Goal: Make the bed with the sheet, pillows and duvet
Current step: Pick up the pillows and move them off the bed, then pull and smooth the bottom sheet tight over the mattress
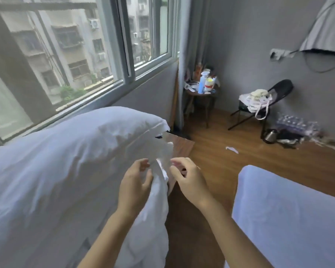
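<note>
Your left hand (135,182) grips the duvet (66,171) edge, bunched on the window-side bed; right hand (188,180) hovers alongside, fingers loosely curled, holding nothing. Pinch 1 corner per hand, then spread before shaking.

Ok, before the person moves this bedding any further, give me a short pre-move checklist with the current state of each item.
1. Left hand has hold of the white bedding: ok, its fingers curl into the fabric at the hanging edge.
2. Right hand has hold of it too: not ok, its fingers are spread beside the fabric edge and grip nothing.
3. Bedding kept off the wooden floor: cannot tell, the lower end runs out of view.
4. Second bed on the right has a bare top to lay things on: ok for the part in view.
5. Which piece this is, duvet or pillow: cannot tell, it is one bunched white mass.
</note>
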{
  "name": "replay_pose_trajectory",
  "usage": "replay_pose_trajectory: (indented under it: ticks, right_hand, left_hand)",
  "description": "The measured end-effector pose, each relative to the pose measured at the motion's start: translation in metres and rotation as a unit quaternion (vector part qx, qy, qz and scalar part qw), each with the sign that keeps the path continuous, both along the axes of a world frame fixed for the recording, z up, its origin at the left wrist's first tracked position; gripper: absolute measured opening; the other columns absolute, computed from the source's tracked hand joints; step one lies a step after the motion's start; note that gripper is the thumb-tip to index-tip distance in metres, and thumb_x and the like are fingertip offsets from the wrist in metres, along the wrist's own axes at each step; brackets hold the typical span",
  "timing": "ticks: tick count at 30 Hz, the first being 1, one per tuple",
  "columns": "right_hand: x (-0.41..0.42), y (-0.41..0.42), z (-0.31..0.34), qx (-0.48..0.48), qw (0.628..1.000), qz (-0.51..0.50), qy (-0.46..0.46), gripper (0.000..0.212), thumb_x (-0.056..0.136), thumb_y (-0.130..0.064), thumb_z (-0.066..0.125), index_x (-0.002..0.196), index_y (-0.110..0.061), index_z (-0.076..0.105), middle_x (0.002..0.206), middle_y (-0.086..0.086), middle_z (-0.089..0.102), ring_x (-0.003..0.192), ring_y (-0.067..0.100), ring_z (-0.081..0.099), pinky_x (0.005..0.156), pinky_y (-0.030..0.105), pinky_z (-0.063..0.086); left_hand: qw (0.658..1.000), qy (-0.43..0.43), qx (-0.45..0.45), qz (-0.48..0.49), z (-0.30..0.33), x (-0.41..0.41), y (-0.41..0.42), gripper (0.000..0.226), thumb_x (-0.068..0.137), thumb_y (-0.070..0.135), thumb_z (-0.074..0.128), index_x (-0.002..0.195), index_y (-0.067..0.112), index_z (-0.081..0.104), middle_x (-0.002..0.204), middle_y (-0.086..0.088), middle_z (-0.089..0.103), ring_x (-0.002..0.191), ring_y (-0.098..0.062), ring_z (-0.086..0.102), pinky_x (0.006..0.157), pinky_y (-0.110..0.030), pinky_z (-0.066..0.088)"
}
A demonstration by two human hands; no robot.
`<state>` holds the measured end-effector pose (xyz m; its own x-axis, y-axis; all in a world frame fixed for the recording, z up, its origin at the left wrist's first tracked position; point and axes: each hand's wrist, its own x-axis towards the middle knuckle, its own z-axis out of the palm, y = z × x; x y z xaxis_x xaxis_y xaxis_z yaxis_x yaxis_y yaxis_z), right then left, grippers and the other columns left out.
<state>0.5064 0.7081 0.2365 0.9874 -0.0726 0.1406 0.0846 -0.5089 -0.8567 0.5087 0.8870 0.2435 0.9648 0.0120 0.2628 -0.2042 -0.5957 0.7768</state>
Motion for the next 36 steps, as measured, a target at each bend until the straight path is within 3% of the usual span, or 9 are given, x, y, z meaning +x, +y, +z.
replay_pose_trajectory:
  ticks: [4, 8, 13, 15, 19, 22, 31, 36]
  right_hand:
    - [-0.089, -0.056, -0.042, 0.064, 0.980, -0.187, 0.023, 0.016, 0.099, -0.029, 0.059, 0.112, -0.031, 0.068, 0.109, -0.020, 0.067, 0.103, -0.004, 0.062, 0.085, 0.009, 0.050]
    - [-0.183, -0.093, -0.068, 0.124, 0.922, -0.362, 0.059, 0.014, 0.097, -0.021, 0.062, 0.104, -0.029, 0.071, 0.102, -0.016, 0.071, 0.095, -0.004, 0.064, 0.078, 0.005, 0.046]
    - [-0.292, -0.116, -0.094, 0.156, 0.844, -0.506, 0.080, 0.018, 0.096, -0.019, 0.059, 0.100, -0.033, 0.070, 0.094, -0.011, 0.073, 0.091, 0.005, 0.068, 0.080, 0.021, 0.053]
    - [-0.324, -0.119, -0.099, 0.168, 0.817, -0.545, 0.083, 0.018, 0.095, -0.019, 0.059, 0.098, -0.033, 0.070, 0.092, -0.009, 0.073, 0.092, 0.008, 0.069, 0.077, 0.021, 0.051]
    - [-0.361, -0.125, -0.105, 0.190, 0.774, -0.599, 0.071, 0.017, 0.095, -0.016, 0.061, 0.097, -0.031, 0.070, 0.090, -0.008, 0.073, 0.089, 0.007, 0.070, 0.072, 0.016, 0.049]
    - [-0.372, -0.140, -0.111, 0.196, 0.766, -0.609, 0.064, 0.020, 0.095, -0.011, 0.059, 0.098, -0.028, 0.070, 0.087, -0.008, 0.073, 0.084, 0.004, 0.070, 0.072, 0.016, 0.049]
    - [-0.409, -0.180, -0.129, 0.233, 0.748, -0.618, 0.058, 0.022, 0.097, -0.010, 0.055, 0.099, -0.027, 0.070, 0.086, -0.009, 0.073, 0.085, 0.003, 0.069, 0.073, 0.015, 0.050]
    - [-0.464, -0.190, -0.142, 0.247, 0.694, -0.674, 0.045, 0.021, 0.098, -0.011, 0.055, 0.099, -0.026, 0.070, 0.086, -0.008, 0.073, 0.084, 0.003, 0.069, 0.072, 0.012, 0.049]
  left_hand:
    - [0.990, 0.059, -0.049, -0.117, -0.030, -0.023, -0.067, 0.020, 0.096, 0.016, 0.059, 0.113, 0.025, 0.064, 0.100, 0.016, 0.070, 0.091, 0.000, 0.065, 0.081, -0.026, 0.055]
    - [0.958, 0.134, -0.049, -0.248, -0.068, -0.062, -0.131, 0.017, 0.097, 0.023, 0.058, 0.111, 0.033, 0.063, 0.098, 0.020, 0.070, 0.090, 0.004, 0.065, 0.080, -0.027, 0.056]
    - [0.905, 0.192, -0.031, -0.378, -0.098, -0.128, -0.197, 0.015, 0.097, 0.020, 0.059, 0.110, 0.025, 0.066, 0.096, 0.017, 0.070, 0.087, 0.002, 0.066, 0.077, -0.028, 0.055]
    - [0.884, 0.210, -0.022, -0.417, -0.100, -0.153, -0.211, 0.016, 0.097, 0.020, 0.058, 0.110, 0.025, 0.066, 0.095, 0.022, 0.070, 0.090, 0.005, 0.065, 0.079, -0.024, 0.054]
    - [0.849, 0.239, 0.006, -0.471, -0.099, -0.189, -0.224, 0.017, 0.097, 0.023, 0.056, 0.110, 0.031, 0.065, 0.096, 0.022, 0.071, 0.092, 0.005, 0.064, 0.081, -0.025, 0.054]
    - [0.835, 0.249, 0.030, -0.490, -0.102, -0.203, -0.236, 0.017, 0.097, 0.023, 0.056, 0.109, 0.032, 0.064, 0.095, 0.020, 0.071, 0.091, 0.004, 0.065, 0.082, -0.027, 0.054]
    - [0.833, 0.256, 0.067, -0.486, -0.113, -0.232, -0.269, 0.017, 0.097, 0.011, 0.056, 0.102, 0.021, 0.069, 0.088, 0.019, 0.073, 0.081, -0.001, 0.069, 0.080, -0.030, 0.057]
    - [0.793, 0.287, 0.105, -0.528, -0.130, -0.275, -0.294, 0.016, 0.098, 0.012, 0.056, 0.103, 0.022, 0.068, 0.086, 0.015, 0.074, 0.081, -0.003, 0.070, 0.077, -0.028, 0.056]
